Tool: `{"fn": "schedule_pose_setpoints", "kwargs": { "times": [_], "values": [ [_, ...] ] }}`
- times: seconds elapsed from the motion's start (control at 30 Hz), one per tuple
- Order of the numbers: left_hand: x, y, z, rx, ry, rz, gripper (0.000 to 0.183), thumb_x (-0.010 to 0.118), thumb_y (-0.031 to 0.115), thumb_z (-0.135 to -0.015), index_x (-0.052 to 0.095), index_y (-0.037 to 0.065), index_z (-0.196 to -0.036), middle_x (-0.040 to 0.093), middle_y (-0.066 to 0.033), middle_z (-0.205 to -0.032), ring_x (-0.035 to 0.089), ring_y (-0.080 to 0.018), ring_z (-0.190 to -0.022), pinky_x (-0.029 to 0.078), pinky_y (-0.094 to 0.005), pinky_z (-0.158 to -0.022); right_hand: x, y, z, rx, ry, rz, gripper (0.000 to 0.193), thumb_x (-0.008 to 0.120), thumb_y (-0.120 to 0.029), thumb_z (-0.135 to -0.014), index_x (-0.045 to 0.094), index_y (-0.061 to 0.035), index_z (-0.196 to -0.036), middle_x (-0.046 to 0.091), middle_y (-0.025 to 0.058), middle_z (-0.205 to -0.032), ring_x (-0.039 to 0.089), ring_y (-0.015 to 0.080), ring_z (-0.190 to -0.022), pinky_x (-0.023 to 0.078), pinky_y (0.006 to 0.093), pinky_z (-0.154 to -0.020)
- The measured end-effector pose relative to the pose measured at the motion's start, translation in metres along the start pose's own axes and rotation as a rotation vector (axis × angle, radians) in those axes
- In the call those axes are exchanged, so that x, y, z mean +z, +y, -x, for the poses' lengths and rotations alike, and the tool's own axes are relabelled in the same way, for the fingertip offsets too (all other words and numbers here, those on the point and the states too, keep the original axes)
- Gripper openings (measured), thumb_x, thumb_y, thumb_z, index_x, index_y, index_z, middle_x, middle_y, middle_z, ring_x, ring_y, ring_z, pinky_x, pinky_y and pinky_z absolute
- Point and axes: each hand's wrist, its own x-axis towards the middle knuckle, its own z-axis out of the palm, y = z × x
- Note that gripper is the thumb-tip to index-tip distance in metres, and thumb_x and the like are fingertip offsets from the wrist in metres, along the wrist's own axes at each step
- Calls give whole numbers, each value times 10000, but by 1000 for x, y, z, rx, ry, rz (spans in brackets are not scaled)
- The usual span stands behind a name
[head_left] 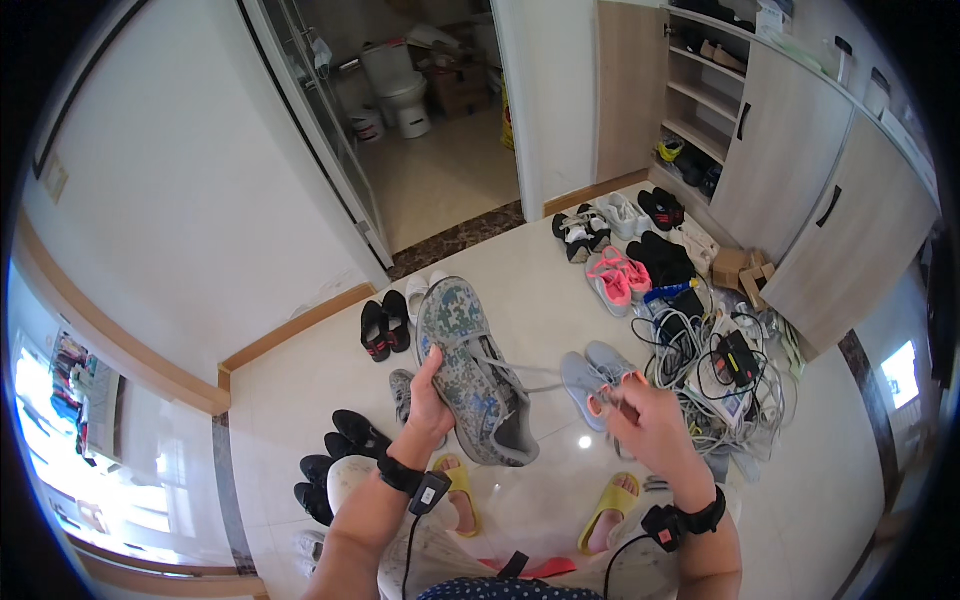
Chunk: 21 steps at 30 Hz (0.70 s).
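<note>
A camouflage-patterned sneaker (465,365) is held up above the floor, its toe pointing away from me and its heel toward me. My left hand (430,408) grips it along its left side, with the thumb on the upper. From the shoe's front, grey shoelaces (540,383) stretch to the right. My right hand (652,432) is closed in a pinch on their ends. Beneath the laces, on the floor, stand light grey sneakers (582,385) with orange lining, partly behind my right hand. A similar camouflage sneaker (401,392) lies beside my left hand, partly hidden.
Black shoes (386,328) and more dark pairs (355,435) stand on the left. Further pairs, including pink-and-grey sneakers (617,280), fill the back right. Tangled cables (700,375) lie in front of an open shoe cabinet (705,95). My feet wear yellow slippers (612,505).
</note>
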Motion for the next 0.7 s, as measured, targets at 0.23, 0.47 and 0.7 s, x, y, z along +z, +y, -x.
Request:
{"fn": "schedule_pose_setpoints", "kwargs": {
  "times": [0.23, 0.47, 0.7],
  "values": [
    [12, -3, 5, 47, -170, -61, 550, 512, 357, -955, 430, 2, -1366, 562, -175, -1306, 561, -330, -1168, 422, -460, -1033, 8, 10, -22, -252, 332, -22, 283, 560, -88, -903, 582, -19, -1176, 605, 131, -853, 599, 216, -746, 454, 371, -732],
    [13, -4, 5, 81, -248, -69, 562, 527, 358, -944, 430, 0, -1366, 556, -174, -1317, 549, -322, -1190, 405, -454, -1054, 21, -1, -24, -73, 136, -264, 220, 492, -64, -961, 590, -14, -1151, 665, 90, -906, 631, 156, -748, 496, 283, -676],
    [13, -7, 6, 66, -213, -48, 556, 548, 338, -937, 437, 7, -1370, 552, -154, -1329, 538, -317, -1203, 397, -451, -1061, 37, 11, -32, -147, 122, -301, 165, 605, -28, -897, 637, -1, -1056, 698, 80, -915, 645, 141, -776, 502, 254, -694]
  ]
}}
